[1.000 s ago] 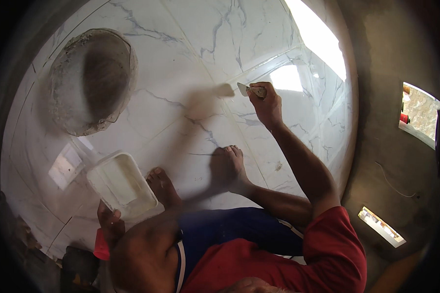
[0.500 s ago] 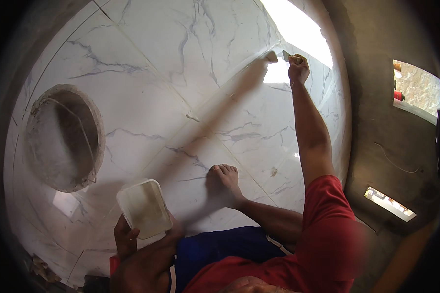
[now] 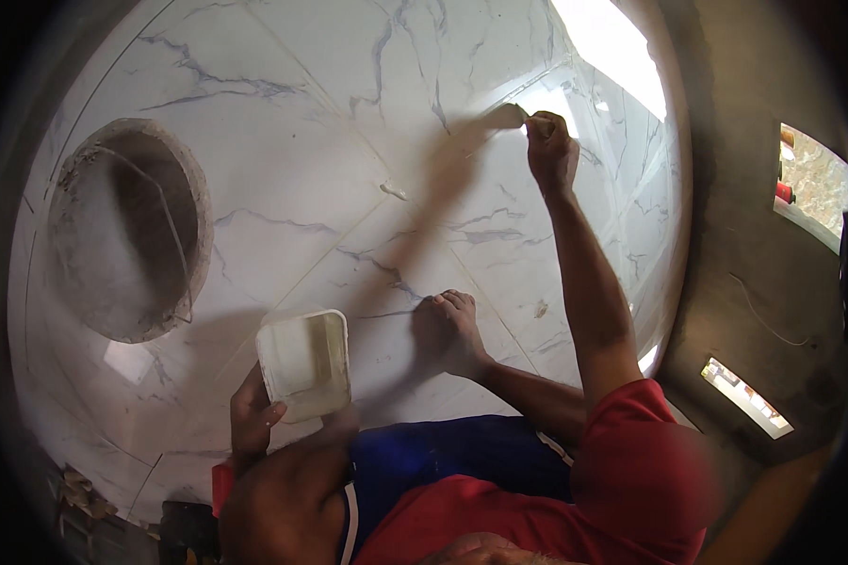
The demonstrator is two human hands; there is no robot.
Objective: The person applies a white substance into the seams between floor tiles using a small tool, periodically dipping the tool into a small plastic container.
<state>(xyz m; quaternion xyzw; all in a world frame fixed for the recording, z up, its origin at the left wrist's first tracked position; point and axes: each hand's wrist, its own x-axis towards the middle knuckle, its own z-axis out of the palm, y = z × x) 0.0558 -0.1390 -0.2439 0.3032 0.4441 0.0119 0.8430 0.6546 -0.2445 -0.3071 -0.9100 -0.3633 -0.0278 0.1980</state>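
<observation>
Up at the right part of the tiled floor [image 3: 292,160], my right hand [image 3: 553,155] grips a small putty knife [image 3: 518,117], its blade low over or touching a tile joint beside a bright reflection. A small white blob [image 3: 393,191] lies on a joint left of it. My left hand [image 3: 254,414] holds a shallow white rectangular plastic container [image 3: 292,353] by its left side, thumb over the lower rim; pale material shows inside, but its consistency is unclear. My bare right foot [image 3: 459,334] rests on the tiles between the two hands.
A crusted grey bucket [image 3: 196,188] with a wire handle stands at the left. The grey wall [image 3: 744,301] at the right has small openings. Dark items and debris [image 3: 80,499] lie at the lower left, and a partly hidden red object [image 3: 222,488] is behind my left hand.
Since a second ago, my right arm has stretched further forward along the joint with the knife. My left hand and container have shifted right. The whole view has shifted somewhat.
</observation>
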